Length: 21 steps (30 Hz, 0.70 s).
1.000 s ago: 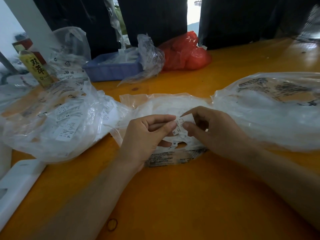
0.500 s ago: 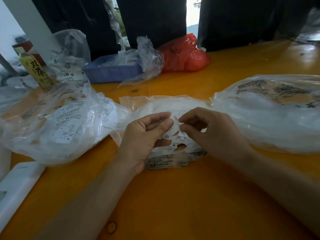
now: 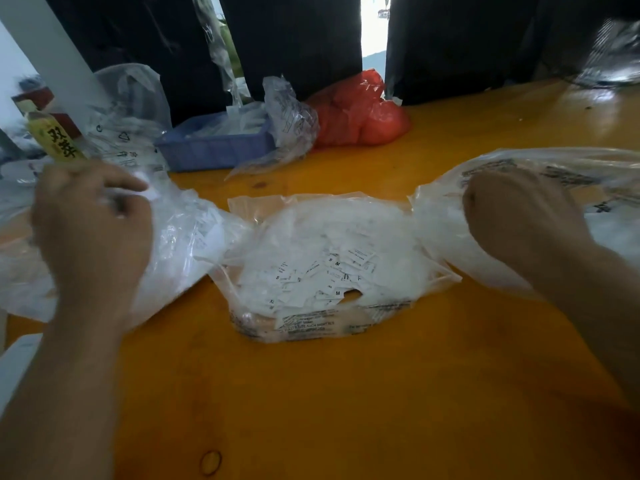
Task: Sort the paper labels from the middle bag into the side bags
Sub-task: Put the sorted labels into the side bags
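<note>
head view: both hands out at the side bags, mid-drop

head view has the person's left hand (image 3: 93,233) over the left bag (image 3: 180,244) and the right hand (image 3: 519,216) at the mouth of the right bag (image 3: 519,174), well apart from each other. both are blurry. the left one's fingers look curled with the thumb poking out, the right looks like a loose fist from behind, but honestly i can't tell if either is pinching a label or has let go.

the middle bag (image 3: 332,271) sits open between them on the orange table (image 3: 346,393), with a big heap of paper labels (image 3: 322,278) inside, size letters like s, m and xl showing.

my read: this is the drop-off step, one label per side. loads left to sort. next move needs both hands back to the centre pile, picking out single labels and reading the size before choosing a side.
</note>
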### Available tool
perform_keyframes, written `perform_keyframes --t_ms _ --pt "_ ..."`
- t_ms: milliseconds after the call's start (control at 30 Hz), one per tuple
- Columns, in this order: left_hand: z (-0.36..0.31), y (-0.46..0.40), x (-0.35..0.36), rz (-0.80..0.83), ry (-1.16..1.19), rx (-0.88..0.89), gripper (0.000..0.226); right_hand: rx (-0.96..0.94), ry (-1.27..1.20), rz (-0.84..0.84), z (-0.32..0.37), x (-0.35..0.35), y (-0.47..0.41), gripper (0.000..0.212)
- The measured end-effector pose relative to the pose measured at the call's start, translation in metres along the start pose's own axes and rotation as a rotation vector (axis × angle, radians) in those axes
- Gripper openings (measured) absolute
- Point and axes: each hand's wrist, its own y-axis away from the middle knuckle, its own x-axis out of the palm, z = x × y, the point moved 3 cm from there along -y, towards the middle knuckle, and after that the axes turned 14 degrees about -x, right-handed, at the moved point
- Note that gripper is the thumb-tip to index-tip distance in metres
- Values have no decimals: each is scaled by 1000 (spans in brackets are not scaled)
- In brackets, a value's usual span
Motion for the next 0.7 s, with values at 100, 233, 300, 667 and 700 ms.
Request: perform_keyframes --t_ms 100,233,300,667,700 --pt "64 -30 16 278 -173 -304 28 58 72 270 -16 8 3 17" --pt "86 -33 33 440 -424 -395 26 95 99 252 -12 11 1 23" --pt "77 -28 33 417 -528 -339 31 99 89 179 -11 9 1 29" --pt "10 6 15 336 -404 -184 51 -93 -337 -285 19 -5 5 15" --pt "3 7 11 296 -355 -157 50 -128 -437 -309 27 -5 7 12"
